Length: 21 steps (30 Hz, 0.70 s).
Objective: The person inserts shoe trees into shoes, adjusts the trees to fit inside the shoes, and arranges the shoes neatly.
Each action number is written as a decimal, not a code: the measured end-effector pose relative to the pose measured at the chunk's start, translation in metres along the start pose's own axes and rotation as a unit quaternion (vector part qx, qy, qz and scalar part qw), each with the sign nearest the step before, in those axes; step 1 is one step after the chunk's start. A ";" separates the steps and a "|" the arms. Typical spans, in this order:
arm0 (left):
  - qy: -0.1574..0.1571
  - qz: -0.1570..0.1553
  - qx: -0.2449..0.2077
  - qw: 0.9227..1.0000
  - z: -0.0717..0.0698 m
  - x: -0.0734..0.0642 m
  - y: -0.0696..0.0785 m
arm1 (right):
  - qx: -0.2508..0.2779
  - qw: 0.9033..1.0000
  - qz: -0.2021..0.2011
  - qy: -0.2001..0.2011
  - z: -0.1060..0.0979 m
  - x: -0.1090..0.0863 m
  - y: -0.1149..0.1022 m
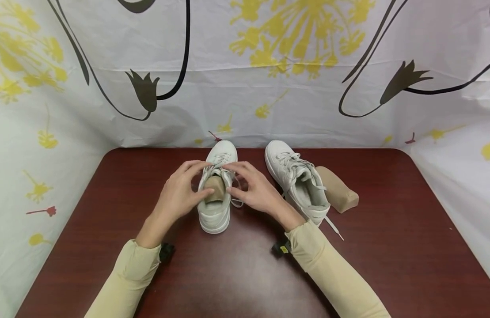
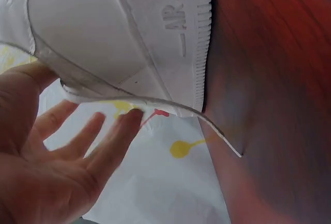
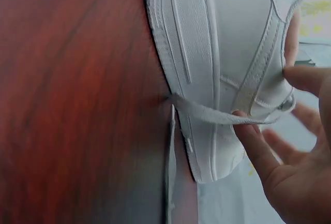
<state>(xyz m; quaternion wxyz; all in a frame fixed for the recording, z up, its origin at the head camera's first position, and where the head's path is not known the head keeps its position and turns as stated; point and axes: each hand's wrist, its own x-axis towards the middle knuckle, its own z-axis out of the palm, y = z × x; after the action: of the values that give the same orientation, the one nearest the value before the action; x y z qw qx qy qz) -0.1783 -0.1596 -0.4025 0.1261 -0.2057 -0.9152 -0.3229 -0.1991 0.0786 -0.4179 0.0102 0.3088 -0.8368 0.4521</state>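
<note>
A white sneaker (image 1: 214, 221) stands at the left of centre with its toe away from me, laces (image 1: 218, 170) loose. Inside its opening sits a tan paper-like block (image 1: 215, 187). My left hand (image 1: 177, 190) is at the shoe's left side, thumb at the collar and fingertips near the laces, the other fingers spread in the left wrist view. From the right side, my right hand (image 1: 256, 187) mirrors it, thumb at the collar edge; one fingertip meets a dangling lace (image 3: 217, 115) in the right wrist view.
A second white sneaker (image 1: 282, 168) stands to the right, its laces loose and one lace end trailing on the dark red table (image 1: 245, 274). Beside it lies another tan block (image 1: 340, 192). A white cloth (image 1: 229, 79) printed with flowers hangs behind the table's far edge.
</note>
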 end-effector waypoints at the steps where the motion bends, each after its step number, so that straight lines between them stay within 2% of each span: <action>1: -0.013 -0.008 -0.016 1.000 -0.001 0.000 -0.001 | 0.006 1.000 0.011 0.000 0.001 -0.001 -0.001; 4: -0.053 -0.039 -0.061 0.996 -0.005 0.000 -0.003 | 0.023 0.999 0.044 0.002 0.004 -0.002 -0.004; 7: -0.075 -0.063 -0.066 0.993 -0.007 0.000 -0.004 | 0.027 0.997 0.070 0.006 0.007 -0.003 -0.007; 11: -0.074 -0.085 -0.057 0.992 -0.009 0.000 -0.004 | 0.045 0.994 0.094 0.018 0.009 -0.003 -0.009; 14: -0.071 -0.100 -0.067 0.990 -0.009 -0.001 -0.004 | 0.069 0.991 0.108 0.026 0.011 -0.003 -0.009; 21: -0.061 -0.107 -0.092 0.988 -0.009 -0.003 -0.004 | 0.096 0.988 0.117 0.035 0.011 -0.002 -0.009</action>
<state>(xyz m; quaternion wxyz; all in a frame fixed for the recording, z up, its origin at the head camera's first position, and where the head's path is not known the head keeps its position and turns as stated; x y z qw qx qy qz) -0.1771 -0.1691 -0.3991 0.0155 -0.1365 -0.9042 -0.4043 -0.1904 0.0677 -0.4180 -0.0427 0.1923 -0.8188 0.5392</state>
